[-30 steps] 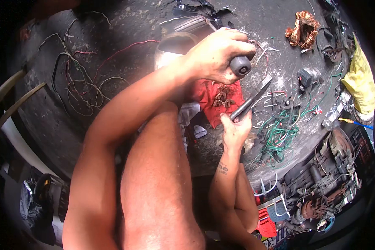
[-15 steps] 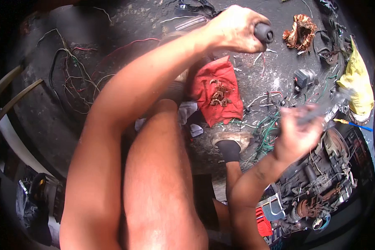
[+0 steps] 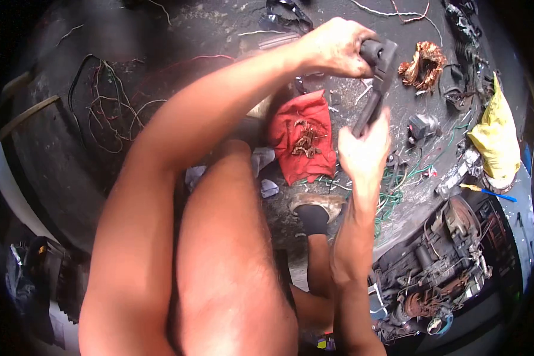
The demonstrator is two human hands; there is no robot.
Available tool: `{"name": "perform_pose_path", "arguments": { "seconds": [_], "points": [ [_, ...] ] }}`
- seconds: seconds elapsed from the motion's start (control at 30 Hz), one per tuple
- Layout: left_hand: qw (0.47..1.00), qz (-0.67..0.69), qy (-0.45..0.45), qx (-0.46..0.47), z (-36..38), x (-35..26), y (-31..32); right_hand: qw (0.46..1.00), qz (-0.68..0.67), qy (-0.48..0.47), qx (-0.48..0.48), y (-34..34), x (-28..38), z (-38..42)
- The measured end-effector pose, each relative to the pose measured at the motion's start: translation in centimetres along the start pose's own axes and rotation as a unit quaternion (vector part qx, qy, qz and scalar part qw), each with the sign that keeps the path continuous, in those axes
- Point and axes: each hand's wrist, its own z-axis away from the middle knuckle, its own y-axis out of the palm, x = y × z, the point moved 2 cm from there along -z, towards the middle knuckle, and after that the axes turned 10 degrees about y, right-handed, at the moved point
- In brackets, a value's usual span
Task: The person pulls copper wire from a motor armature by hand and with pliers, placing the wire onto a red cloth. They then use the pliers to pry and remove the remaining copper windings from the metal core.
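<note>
High in the view, my left hand is closed around a dark cylindrical part with a hole in its end. My right hand grips the dark handle of a hammer, whose head overlaps the end of that part in this view. Below my left hand, a red cloth lies on the floor with a small heap of copper-brown scraps on it. To the right of the hammer sits a ragged bundle of copper windings.
A greasy engine-like assembly fills the lower right. Above it are a yellow bag and a blue-handled brush. Green wires tangle near my shoe. Loose wires lie on the left floor, and a small dark block is at right.
My right hand has swung the hammer left and up from the right side, bringing its head to the part in my left hand. My left hand keeps its grip. The view has shifted slightly.
</note>
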Motion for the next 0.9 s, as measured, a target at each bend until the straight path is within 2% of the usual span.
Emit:
{"name": "perform_pose_path", "arguments": {
  "seconds": [0.03,0.07,0.1,0.17,0.23,0.3,0.37,0.4,0.53,0.63,0.67,0.7,0.83,0.9],
  "points": [
    [1.000,0.010,0.014,0.024,-0.1,-0.6,-0.2,0.994,0.071,-0.060,-0.055,0.6,-2.5,-2.4],
    [0.997,-0.013,0.058,-0.040,0.0,-0.1,0.3,0.997,-0.020,-0.053,-0.043,-0.7,-2.4,-3.1],
    [0.995,-0.032,0.079,-0.056,0.1,0.5,0.7,0.993,-0.113,-0.018,-0.026,-1.5,-2.8,-1.9],
    [0.998,0.007,0.043,0.038,0.4,-0.6,1.4,0.977,-0.202,-0.057,-0.045,-3.3,-2.0,-1.2],
    [0.985,-0.034,0.165,0.035,2.2,-0.7,3.1,0.973,-0.219,-0.045,-0.048,-4.5,-2.9,-1.0],
    [0.976,-0.010,0.213,0.038,4.0,-0.6,4.8,0.967,-0.253,-0.015,-0.014,-4.5,-4.8,-0.6],
    [0.979,0.009,0.194,0.061,5.1,-0.6,4.8,0.977,-0.207,0.040,0.003,-4.5,-5.2,-0.5],
    [0.980,0.018,0.183,0.081,5.7,-0.6,5.0,0.973,-0.220,0.052,-0.038,-4.1,-5.7,-0.1],
    [0.974,-0.016,0.221,0.041,5.7,-2.0,3.4,0.978,-0.205,0.050,-0.004,-3.3,-6.9,0.6],
    [0.974,-0.028,0.226,0.011,5.0,-1.8,3.0,0.970,-0.242,0.036,-0.001,-2.3,-6.8,1.0],
    [0.978,-0.020,0.198,0.065,4.8,-1.5,3.1,0.972,-0.231,0.037,-0.001,-2.2,-6.9,1.1],
    [0.978,-0.019,0.198,0.065,4.7,-1.3,3.1,0.975,-0.219,0.038,-0.001,-2.1,-7.0,1.2],
    [0.980,-0.012,0.192,0.040,4.5,-1.2,3.2,0.970,-0.237,0.054,-0.003,-1.7,-7.2,1.7],
    [0.981,-0.030,0.192,-0.012,4.5,-1.1,3.0,0.970,-0.239,0.055,0.001,-1.8,-6.9,1.8]
  ]
}}
